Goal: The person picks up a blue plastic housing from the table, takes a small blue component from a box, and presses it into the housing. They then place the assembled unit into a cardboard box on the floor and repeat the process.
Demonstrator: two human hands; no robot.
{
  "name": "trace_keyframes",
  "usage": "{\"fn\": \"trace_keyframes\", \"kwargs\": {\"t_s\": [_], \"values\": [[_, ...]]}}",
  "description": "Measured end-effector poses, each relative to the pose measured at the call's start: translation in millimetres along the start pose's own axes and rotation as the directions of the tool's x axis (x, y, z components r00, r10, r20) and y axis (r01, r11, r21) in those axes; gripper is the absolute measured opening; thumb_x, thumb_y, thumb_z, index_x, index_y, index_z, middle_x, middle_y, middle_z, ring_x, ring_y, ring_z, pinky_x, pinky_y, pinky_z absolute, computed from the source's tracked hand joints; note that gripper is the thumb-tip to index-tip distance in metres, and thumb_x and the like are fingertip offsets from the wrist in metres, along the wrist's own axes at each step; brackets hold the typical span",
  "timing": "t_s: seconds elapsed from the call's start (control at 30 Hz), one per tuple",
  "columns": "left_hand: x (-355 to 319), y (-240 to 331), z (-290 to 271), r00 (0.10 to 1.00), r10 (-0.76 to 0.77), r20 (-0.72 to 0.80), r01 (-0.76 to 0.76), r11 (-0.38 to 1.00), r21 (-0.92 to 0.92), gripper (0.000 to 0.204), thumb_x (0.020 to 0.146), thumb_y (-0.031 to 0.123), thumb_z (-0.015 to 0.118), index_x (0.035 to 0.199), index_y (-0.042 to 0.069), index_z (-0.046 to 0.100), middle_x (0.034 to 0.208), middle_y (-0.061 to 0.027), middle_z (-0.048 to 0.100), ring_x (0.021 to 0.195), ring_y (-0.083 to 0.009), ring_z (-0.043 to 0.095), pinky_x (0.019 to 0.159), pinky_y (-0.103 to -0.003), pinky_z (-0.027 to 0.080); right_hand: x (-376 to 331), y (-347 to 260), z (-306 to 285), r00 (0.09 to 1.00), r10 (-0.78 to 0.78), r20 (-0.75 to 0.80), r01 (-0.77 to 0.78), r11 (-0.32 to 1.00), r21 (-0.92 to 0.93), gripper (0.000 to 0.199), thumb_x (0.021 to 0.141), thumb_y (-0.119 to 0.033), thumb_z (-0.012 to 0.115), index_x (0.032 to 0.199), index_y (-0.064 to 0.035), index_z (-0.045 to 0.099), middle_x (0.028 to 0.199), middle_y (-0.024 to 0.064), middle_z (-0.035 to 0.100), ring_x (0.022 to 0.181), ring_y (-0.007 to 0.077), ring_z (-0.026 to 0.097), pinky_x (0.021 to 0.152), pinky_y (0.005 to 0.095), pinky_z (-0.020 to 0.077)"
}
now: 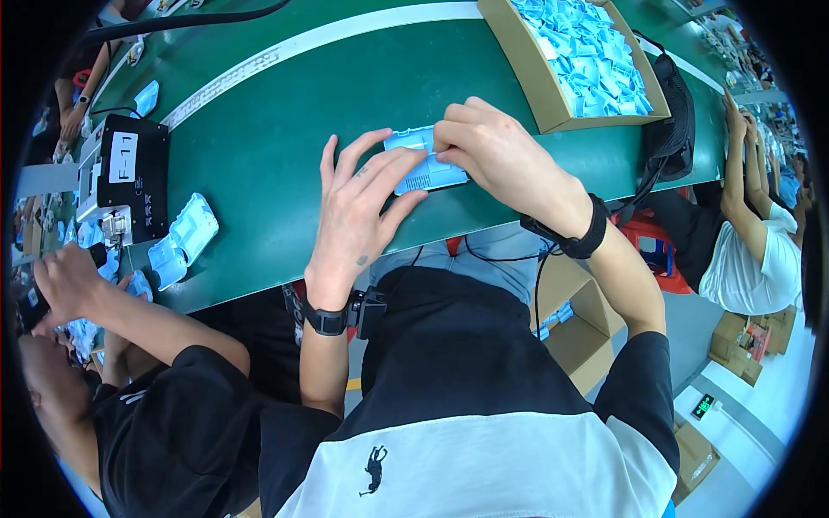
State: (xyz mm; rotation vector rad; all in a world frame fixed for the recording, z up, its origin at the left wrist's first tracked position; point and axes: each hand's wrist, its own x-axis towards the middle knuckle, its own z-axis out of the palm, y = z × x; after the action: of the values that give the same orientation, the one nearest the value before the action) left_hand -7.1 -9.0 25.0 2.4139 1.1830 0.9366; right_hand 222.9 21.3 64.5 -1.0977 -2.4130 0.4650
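A light blue plastic casing (421, 180) with slots and small raised details lies on the green table in front of me. My left hand (358, 203) steadies it from the left, forefinger across its face and thumb along the near edge, other fingers spread. From the right, my right hand (496, 151) has thumb and forefinger pinched together over the middle of the casing. Whatever sits between those fingertips is hidden by the hand.
A cardboard box (535, 73) of small blue plastic pieces stands at the far right, beside a black bag (671, 121). Left of me are an open blue casing (186, 240) and a black machine (129, 177). A co-worker's arm (164, 324) reaches in nearby. An open carton (583, 332) sits below the table edge.
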Motion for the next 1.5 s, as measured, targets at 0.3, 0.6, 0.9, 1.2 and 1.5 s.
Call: {"fn": "trace_keyframes", "kwargs": {"t_s": [0.3,0.6,0.9,1.2,1.5], "values": [[1.7,12.1,0.2,0.998,0.066,0.004,-0.065,0.970,0.234,0.039,0.091,0.027,0.078,0.129,0.020,0.073,0.124,0.0003,0.068,0.132,-0.0277,0.055,0.117,-0.063,0.032,2.4,0.4,7.0,0.999,0.024,0.038,-0.018,0.989,-0.147,0.012,0.092,-0.010,0.073,0.096,-0.0025,0.065,0.092,0.0118,0.060,0.093,0.0319,0.059,0.079,0.0432,0.0507],[-24.3,16.8,-35.7,0.991,-0.013,-0.133,0.042,0.975,0.219,0.047,0.091,0.024,0.077,0.136,0.016,0.069,0.137,-0.0115,0.063,0.129,-0.0334,0.057,0.113,-0.057,0.038,-46.5,-23.7,-30.5,0.980,0.008,-0.200,-0.049,0.978,-0.201,0.011,0.092,-0.008,0.072,0.098,-0.0005,0.065,0.091,0.0121,0.060,0.088,0.0317,0.061,0.077,0.0389,0.0517],[-134.7,-87.4,-112.0,0.816,-0.293,-0.498,0.577,0.459,0.676,0.038,0.098,0.034,0.072,0.130,0.013,0.072,0.137,-0.0125,0.065,0.127,-0.0374,0.058,0.110,-0.052,0.041,-399.7,-40.0,-42.9,0.270,0.956,-0.115,-0.963,0.271,-0.004,0.010,0.087,-0.004,0.074,0.090,-0.0003,0.066,0.075,0.0107,0.066,0.067,0.0212,0.063,0.066,0.0337,0.0500],[-107.5,-86.1,-97.6,0.791,-0.326,-0.518,0.612,0.460,0.644,0.028,0.096,0.033,0.075,0.118,0.016,0.078,0.134,-0.0091,0.066,0.124,-0.0339,0.059,0.106,-0.051,0.042,-567.4,-27.8,107.8,-0.040,0.962,-0.270,-0.997,-0.021,0.075,0.027,0.088,-0.009,0.075,0.113,0.0008,0.071,0.097,0.0198,0.075,0.083,0.0361,0.074,0.079,0.0444,0.0583],[-48.1,-50.0,-45.3,0.908,-0.202,-0.366,0.394,0.711,0.583,0.022,0.092,0.022,0.078,0.112,0.013,0.077,0.131,-0.0100,0.066,0.126,-0.0352,0.057,0.104,-0.055,0.041,-228.4,13.8,-85.3,0.563,0.526,-0.637,-0.621,0.778,0.094,0.014,0.099,-0.007,0.068,0.111,-0.0016,0.072,0.096,0.0110,0.068,0.082,0.0201,0.068,0.074,0.0312,0.0535]]}}
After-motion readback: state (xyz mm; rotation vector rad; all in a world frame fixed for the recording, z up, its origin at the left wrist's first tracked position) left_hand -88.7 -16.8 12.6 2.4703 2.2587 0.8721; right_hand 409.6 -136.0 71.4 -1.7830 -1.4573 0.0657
